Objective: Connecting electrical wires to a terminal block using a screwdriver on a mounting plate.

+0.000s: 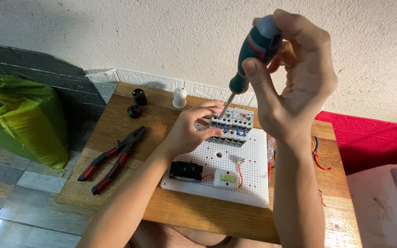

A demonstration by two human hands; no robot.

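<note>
Pliers (113,160) lie left on wooden table (116,119). Left hand (191,131) rests on the circuit breakers (230,126) atop white pegboard (249,181), fingers curled, clasping nothing. Right hand (295,76) clasps green-handled screwdriver (249,57): near-upright, tilted right, tip down-left into a breaker terminal.

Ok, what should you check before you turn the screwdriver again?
1. Screwdriver held firm in the right hand: ok.
2. Tip seated in a screw on the breaker block: cannot tell, too small.
3. Left hand steadying the block: ok.
4. Left fingers away from the tip: not ok, right beside it.
5. White pegboard flat on the wooden table: ok.
6. Pliers out of the way: ok.
</note>
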